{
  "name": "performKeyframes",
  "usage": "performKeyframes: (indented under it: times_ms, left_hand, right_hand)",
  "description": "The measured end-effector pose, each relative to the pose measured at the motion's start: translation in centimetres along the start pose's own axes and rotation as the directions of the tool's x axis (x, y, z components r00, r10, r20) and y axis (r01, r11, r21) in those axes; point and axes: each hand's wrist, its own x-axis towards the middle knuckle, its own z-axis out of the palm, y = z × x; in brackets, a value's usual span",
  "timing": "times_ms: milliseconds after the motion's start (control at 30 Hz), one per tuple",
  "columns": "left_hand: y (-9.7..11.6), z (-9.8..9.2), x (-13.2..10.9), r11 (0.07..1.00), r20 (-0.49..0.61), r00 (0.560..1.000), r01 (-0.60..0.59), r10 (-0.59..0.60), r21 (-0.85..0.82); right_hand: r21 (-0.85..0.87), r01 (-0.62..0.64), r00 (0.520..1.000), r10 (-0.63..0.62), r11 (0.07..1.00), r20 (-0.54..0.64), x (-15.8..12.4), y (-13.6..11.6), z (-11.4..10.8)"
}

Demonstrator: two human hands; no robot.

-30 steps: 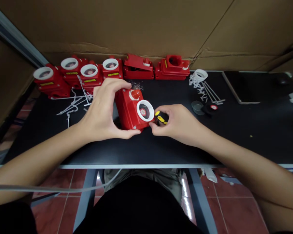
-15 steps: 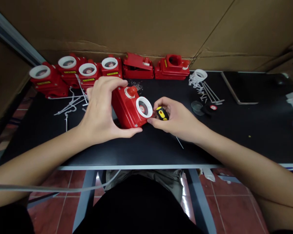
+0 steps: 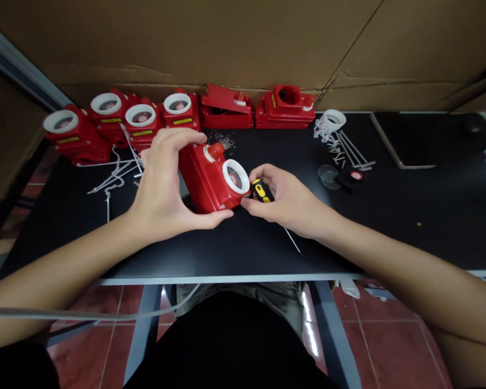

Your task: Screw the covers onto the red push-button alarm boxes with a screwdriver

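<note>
My left hand point(image 3: 164, 189) is wrapped round a red housing point(image 3: 204, 181), fingers over its far end and thumb along its near side. The housing is tilted above the black tabletop; it carries a white-ringed round window point(image 3: 235, 176) and a red knob point(image 3: 216, 151). At its right corner, by a small screw, are the thumb and fingertips of my right hand point(image 3: 287, 197). That hand also grips a black-and-yellow screwdriver point(image 3: 263, 190), whose thin shaft points down and toward me, away from the housing. Whether the fingertips pinch the screw is hard to see.
Several red housings point(image 3: 140, 116) line the back, one with a raised lid point(image 3: 224, 100). White hammers with cords lie at left. At right are a white ring point(image 3: 334, 118), loose screws, a clear disc point(image 3: 328, 175), a black round part point(image 3: 351, 178) and a dark tablet-like slab point(image 3: 405, 140).
The view has shifted slightly. Both hands keep their grips, and the screwdriver and the tilted housing stay almost in the same place relative to each other.
</note>
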Motion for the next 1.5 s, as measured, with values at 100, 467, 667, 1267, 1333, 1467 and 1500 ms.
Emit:
performKeyframes:
  times_ms: [100, 467, 667, 1267, 1333, 1467, 1500]
  left_hand:
    - [-0.1, 0.0, 0.0, 1.0, 0.005, 1.0, 0.008, -0.008, 0.008]
    - [0.2, 0.0, 0.0, 1.0, 0.0, 1.0, -0.005, 0.005, 0.009]
    - [-0.1, -0.1, 0.3, 1.0, 0.009, 1.0, 0.006, -0.006, -0.009]
    - [0.6, -0.2, 0.2, 0.996, 0.07, 0.994, 0.076, -0.079, 0.042]
    - [0.8, -0.2, 0.2, 0.996, 0.071, 0.994, 0.077, -0.08, 0.043]
    - [1.2, -0.2, 0.0, 0.996, 0.074, 0.993, 0.091, -0.091, 0.01]
    - [1.3, -0.2, -0.1, 0.995, 0.08, 0.992, 0.097, -0.097, -0.003]
  right_hand:
    - [0.071, -0.043, 0.999, 0.042, 0.997, 0.017, -0.1, -0.1, 0.1]
    - [0.174, -0.05, 0.999, 0.052, 0.984, -0.008, 0.0, 0.0, 0.5]
    - [0.192, -0.046, 0.999, 0.048, 0.98, -0.01, -0.1, 0.1, 0.6]
    - [0.177, -0.052, 0.997, 0.062, 0.983, -0.051, -0.2, 0.5, 0.8]
    - [0.17, -0.047, 0.996, 0.059, 0.984, -0.069, -0.1, 0.6, 1.1]
    - [0.137, -0.053, 0.992, 0.067, 0.989, -0.103, -0.2, 0.6, 1.5]
    - [0.129, -0.051, 0.992, 0.065, 0.99, -0.112, -0.2, 0.5, 1.5]
